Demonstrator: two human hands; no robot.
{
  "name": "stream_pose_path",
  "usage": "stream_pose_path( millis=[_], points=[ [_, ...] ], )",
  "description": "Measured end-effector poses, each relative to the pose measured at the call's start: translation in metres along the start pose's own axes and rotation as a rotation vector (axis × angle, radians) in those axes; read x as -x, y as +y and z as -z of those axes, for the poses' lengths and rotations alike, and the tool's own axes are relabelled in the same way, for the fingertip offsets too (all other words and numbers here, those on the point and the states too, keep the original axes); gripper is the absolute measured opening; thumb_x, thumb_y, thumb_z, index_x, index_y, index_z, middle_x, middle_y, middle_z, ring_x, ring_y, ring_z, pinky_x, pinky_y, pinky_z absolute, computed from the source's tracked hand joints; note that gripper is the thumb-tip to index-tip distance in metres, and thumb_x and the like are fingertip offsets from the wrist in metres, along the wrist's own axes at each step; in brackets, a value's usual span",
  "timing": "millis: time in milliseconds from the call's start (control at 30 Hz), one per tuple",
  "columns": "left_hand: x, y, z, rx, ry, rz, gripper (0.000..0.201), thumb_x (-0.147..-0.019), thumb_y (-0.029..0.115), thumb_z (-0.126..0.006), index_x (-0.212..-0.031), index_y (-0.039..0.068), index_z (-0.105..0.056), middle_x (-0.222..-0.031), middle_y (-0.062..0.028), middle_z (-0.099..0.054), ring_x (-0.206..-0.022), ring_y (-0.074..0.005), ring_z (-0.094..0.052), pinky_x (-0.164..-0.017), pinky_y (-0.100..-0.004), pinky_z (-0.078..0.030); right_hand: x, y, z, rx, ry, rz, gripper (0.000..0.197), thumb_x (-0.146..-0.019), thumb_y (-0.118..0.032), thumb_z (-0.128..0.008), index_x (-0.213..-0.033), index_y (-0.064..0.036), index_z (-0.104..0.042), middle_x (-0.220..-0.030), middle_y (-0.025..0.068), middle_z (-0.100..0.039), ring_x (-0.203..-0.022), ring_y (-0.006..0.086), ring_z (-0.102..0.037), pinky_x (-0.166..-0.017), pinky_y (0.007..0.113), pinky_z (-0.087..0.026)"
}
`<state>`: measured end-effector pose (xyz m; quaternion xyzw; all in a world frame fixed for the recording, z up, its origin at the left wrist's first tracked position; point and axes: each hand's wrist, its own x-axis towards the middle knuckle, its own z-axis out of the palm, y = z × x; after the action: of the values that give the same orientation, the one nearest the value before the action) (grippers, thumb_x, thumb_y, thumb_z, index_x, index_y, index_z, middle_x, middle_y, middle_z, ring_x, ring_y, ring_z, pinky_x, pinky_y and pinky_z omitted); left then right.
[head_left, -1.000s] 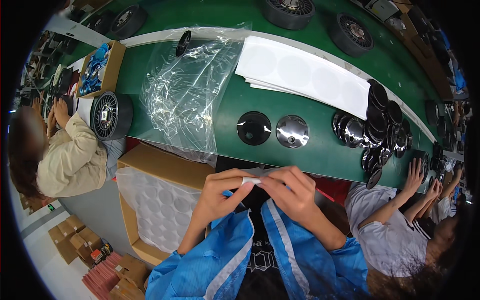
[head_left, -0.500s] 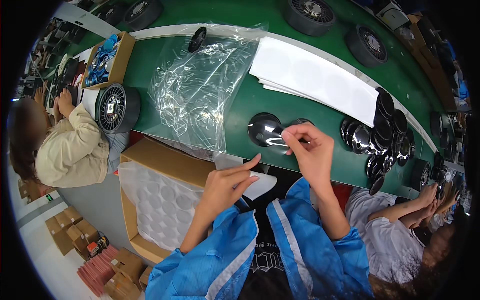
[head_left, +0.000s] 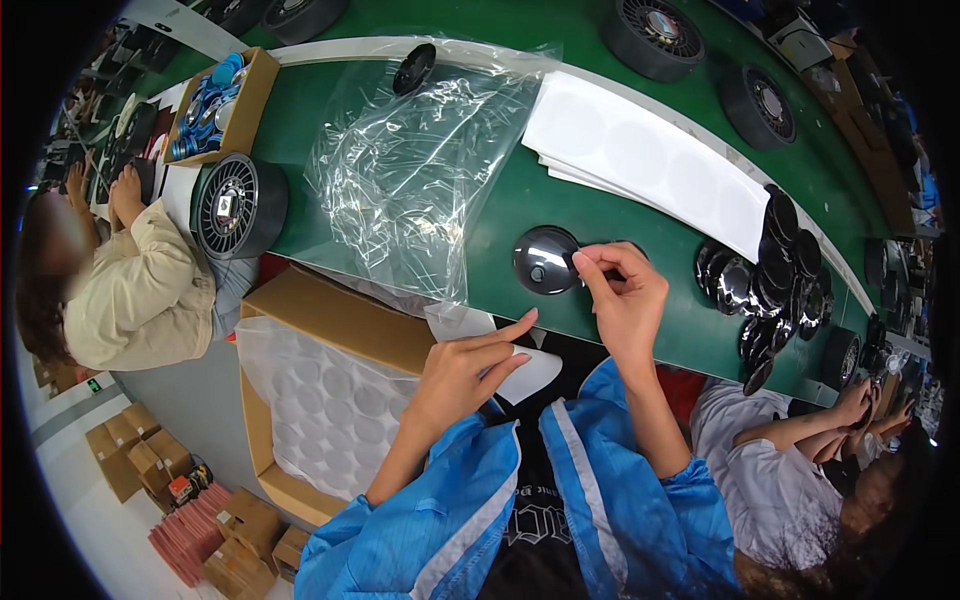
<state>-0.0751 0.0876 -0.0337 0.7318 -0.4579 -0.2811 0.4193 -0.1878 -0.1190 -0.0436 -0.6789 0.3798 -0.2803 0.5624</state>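
On the green bench top lies a glossy black disc (head_left: pixel 546 260) with a small round mark near its centre. At its right edge my right hand (head_left: pixel 628 300) has thumb and forefinger pinched together; what is between them, if anything, I cannot make out. A second dark disc (head_left: pixel 630 252) is mostly hidden behind that hand. My left hand (head_left: pixel 465 375) hovers nearer to me, before the bench edge, index finger and thumb stretched out. Beside and beneath its fingers hangs a white sheet (head_left: pixel 530 377); whether the hand touches it cannot be seen.
A clear plastic bag (head_left: pixel 400 190) with a black disc (head_left: pixel 414 69) on it covers the bench at left. White sticker sheets (head_left: pixel 645 150) and piled black discs (head_left: pixel 775 270) lie right. A wheel (head_left: pixel 238 208) and an open carton (head_left: pixel 330 300) are left. People sit both sides.
The whole view has shifted slightly. The bright streak across the disc beside my right hand has gone, and a rounder reflection shows. Both hands keep nearly the same pose.
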Motion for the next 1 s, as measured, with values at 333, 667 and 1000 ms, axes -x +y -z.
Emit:
stream_pose_path(
  millis=[333,667,1000],
  points=[
    [0.002,-0.002,-0.001,0.04,-0.004,0.021,0.024,-0.097,0.012,-0.082,-0.087,-0.006,-0.069,-0.143,-0.0027,-0.076,-0.063,-0.0264,-0.066,-0.06,-0.0323,-0.054,-0.002,0.003,-0.001,0.016,0.003,-0.018,0.006,-0.099,0.001,-0.081,-0.103,0.006,-0.081,-0.097,0.0022,-0.073,-0.071,0.0027,-0.059,-0.051,0.02,-0.041],
    [0.007,-0.007,0.003,0.165,-0.032,0.052,0.018,-0.099,0.009,-0.078,-0.092,-0.008,-0.074,-0.14,-0.0068,-0.078,-0.067,-0.0201,-0.068,-0.065,-0.0314,-0.055,0.013,-0.031,0.008,0.321,0.019,0.159,0.03,-0.094,-0.002,-0.085,-0.124,0.0017,-0.08,-0.11,0.0099,-0.076,-0.089,0.0172,-0.073,-0.063,0.028,-0.055],
    [0.031,-0.033,0.006,0.423,-0.027,0.387,0.025,-0.111,0.014,-0.066,-0.119,-0.003,-0.083,-0.105,-0.0091,-0.084,-0.086,-0.0097,-0.066,-0.076,-0.0285,-0.054,0.013,-0.038,0.049,0.951,-0.202,0.408,0.064,-0.084,-0.012,-0.09,-0.144,-0.003,-0.07,-0.139,0.0166,-0.063,-0.123,0.0388,-0.062,-0.098,0.049,-0.056]
  ],
)
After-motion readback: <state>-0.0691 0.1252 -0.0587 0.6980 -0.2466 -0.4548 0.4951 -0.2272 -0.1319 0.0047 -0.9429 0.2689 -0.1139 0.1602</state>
